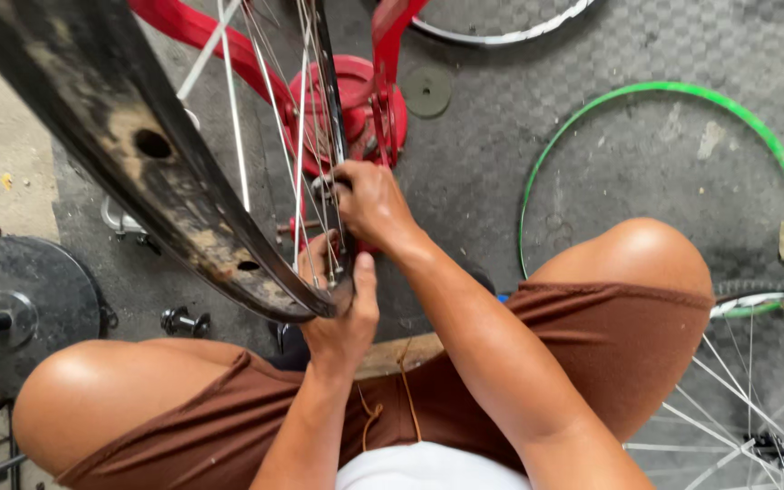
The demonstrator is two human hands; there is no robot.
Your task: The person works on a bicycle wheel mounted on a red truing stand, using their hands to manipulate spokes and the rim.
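A bare, dirty black bicycle rim (129, 136) with thin silver spokes (233, 109) stands upright in a red truing stand (356, 100) in front of me. My left hand (342, 304) grips the rim's near edge from below, thumb up along its side. My right hand (369, 200) is closed around a small tool or spoke nipple at the spokes just inside the rim; what it pinches is hidden by the fingers. My knees, in brown shorts, frame the wheel on both sides.
A green rim (778, 150) lies on the grey floor at right, with a spoked wheel (746, 381) at the lower right. A round black stand base (38, 299) sits at left. A hub axle (183, 320) lies by my left knee. A white rim (501, 36) is at the top.
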